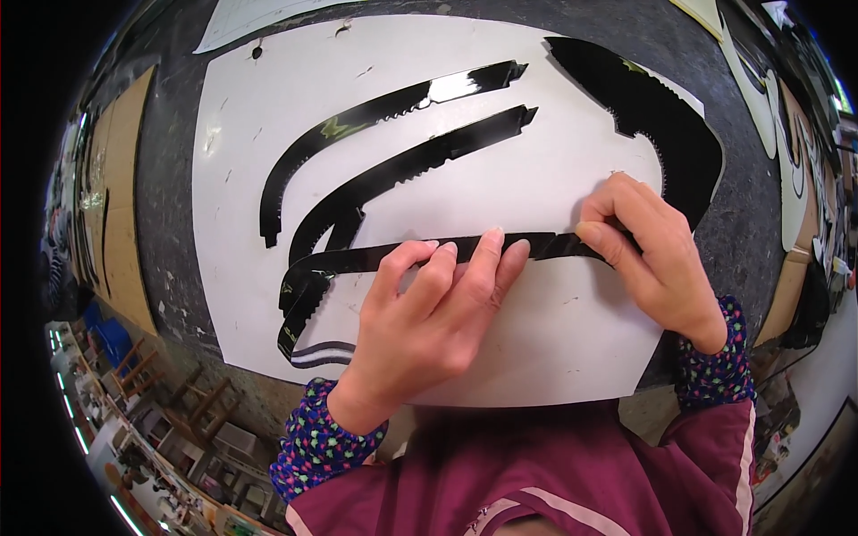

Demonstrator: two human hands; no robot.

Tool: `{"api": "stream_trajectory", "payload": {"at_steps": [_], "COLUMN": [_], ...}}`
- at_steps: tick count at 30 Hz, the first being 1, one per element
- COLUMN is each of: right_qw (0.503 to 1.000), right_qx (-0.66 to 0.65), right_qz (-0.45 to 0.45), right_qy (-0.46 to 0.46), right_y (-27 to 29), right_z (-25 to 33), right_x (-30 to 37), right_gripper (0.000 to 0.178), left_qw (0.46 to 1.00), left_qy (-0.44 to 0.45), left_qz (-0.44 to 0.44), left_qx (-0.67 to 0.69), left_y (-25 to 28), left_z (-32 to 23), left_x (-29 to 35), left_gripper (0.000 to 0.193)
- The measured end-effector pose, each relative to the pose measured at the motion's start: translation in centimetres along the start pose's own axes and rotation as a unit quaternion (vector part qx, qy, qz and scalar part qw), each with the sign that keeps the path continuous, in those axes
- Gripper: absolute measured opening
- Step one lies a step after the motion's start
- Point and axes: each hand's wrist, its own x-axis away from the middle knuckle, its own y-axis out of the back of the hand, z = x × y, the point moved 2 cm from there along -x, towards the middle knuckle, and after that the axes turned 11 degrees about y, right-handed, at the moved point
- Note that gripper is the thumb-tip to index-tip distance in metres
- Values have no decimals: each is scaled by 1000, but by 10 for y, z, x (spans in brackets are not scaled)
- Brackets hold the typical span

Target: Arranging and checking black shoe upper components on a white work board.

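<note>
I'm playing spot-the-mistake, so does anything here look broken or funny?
Yes: the white sheet has two dark spots near its far edge, maybe torn holes, plus scuffs elsewhere. They look odd on an otherwise plain surface.

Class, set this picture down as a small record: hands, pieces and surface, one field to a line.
Left hand: fingertips resting on a long, narrow black strip
Right hand: thumb and fingers bent at black material near that strip's right end; grip partly hidden
Farther pieces: a glossy, curved black strip and a similar second strip, both notched
Right side: wide, curved black piece with a toothed inner edge
Surface: large white sheet on a dark, worn table
</note>
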Motion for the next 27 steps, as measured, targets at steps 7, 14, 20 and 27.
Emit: {"api": "stream_trajectory", "payload": {"at_steps": [7,14,20,27], "right_qw": [997,999,1000,1000], "right_qx": [-63,-26,-2,16], "right_qz": [27,5,0,3], "right_qy": [-30,-22,-5,4], "right_y": [6,1,-1,-2], "right_z": [-2,-2,-1,-1], "right_x": [1,0,0,-1], "right_gripper": [5,6,6,5], "left_qw": [1000,1000,1000,1000], "left_qy": [0,-10,-9,-9], "left_qz": [9,19,18,14], "left_qx": [3,-2,-2,0], "left_y": [1,2,1,0], "left_z": [0,1,1,1], "left_x": [-1,0,0,1], "left_gripper": [29,33,32,31]}}
